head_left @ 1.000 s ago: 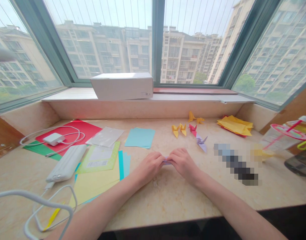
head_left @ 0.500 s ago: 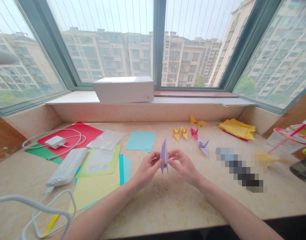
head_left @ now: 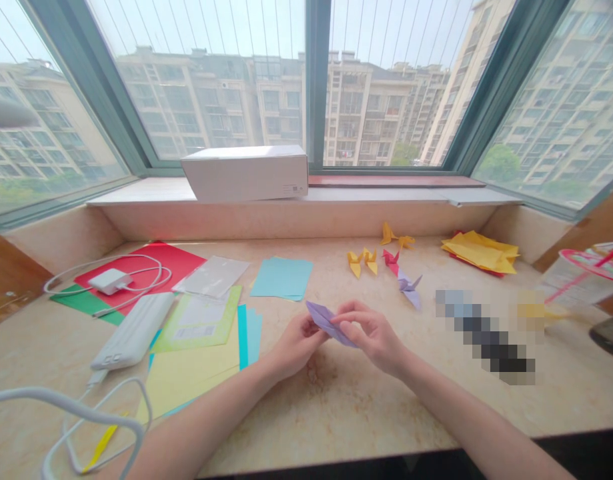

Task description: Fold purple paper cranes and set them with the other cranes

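A folded piece of purple origami paper [head_left: 322, 316] is held just above the table, tilted with its left point raised. My left hand [head_left: 300, 341] is closed on its left, lower side. My right hand [head_left: 370, 333] pinches the right end, fingers lying over the top face. Beyond the right hand lies a purple paper crane [head_left: 409, 289], with a red paper crane [head_left: 391, 261] touching or close to it. Two yellow paper cranes [head_left: 362, 261] stand left of the red one, and more yellow folded pieces [head_left: 397, 237] lie behind.
Light-blue paper squares [head_left: 281, 278] lie ahead of my left hand. Further left are yellow sheets [head_left: 196, 377], a white power bank [head_left: 133, 331], a charger [head_left: 110, 281] with cable, and red paper [head_left: 159, 257]. Yellow paper [head_left: 481, 252] and a cup [head_left: 581, 273] stand right. A white box [head_left: 246, 175] is on the sill.
The purple paper has turned from upright to a flatter, slanted position. My right hand's fingers have come over its face. The view has shifted slightly.
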Available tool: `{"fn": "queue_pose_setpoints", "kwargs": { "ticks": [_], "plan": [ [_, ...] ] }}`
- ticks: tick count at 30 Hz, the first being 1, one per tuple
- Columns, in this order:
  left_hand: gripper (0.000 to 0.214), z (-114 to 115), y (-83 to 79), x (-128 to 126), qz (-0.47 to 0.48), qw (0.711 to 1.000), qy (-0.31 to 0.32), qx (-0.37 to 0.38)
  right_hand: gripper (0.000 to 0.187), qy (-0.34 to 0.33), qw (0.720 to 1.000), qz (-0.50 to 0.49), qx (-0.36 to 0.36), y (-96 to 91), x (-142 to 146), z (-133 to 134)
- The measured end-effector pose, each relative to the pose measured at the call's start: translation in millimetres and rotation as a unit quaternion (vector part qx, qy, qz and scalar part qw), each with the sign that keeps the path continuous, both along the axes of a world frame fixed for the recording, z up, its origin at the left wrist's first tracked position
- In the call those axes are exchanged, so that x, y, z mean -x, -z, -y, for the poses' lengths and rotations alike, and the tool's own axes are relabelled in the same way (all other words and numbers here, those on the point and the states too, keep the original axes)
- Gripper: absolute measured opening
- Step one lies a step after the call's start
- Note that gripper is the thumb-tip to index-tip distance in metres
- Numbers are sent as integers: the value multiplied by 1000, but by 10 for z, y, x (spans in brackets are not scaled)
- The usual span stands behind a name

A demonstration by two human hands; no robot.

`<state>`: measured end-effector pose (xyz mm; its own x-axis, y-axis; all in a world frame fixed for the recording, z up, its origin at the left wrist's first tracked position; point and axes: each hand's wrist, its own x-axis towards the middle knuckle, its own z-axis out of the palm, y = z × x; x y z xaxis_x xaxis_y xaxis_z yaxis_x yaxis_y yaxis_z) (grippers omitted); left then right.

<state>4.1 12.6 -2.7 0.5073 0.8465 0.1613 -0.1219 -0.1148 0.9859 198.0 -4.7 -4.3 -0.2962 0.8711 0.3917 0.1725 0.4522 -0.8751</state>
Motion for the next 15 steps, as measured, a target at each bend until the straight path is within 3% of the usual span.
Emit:
{"fn": "queue_pose_setpoints", "kwargs": {
  "ticks": [9, 15],
  "plan": [
    [28, 10, -27, -19, 0, 999, -16, 40, 22, 64, 985, 68, -144, 121, 93, 17],
    [29, 45, -18, -22, 17, 1000, -13, 21, 32, 47, 982, 108, -146, 60, 42, 68]
  ]
}}
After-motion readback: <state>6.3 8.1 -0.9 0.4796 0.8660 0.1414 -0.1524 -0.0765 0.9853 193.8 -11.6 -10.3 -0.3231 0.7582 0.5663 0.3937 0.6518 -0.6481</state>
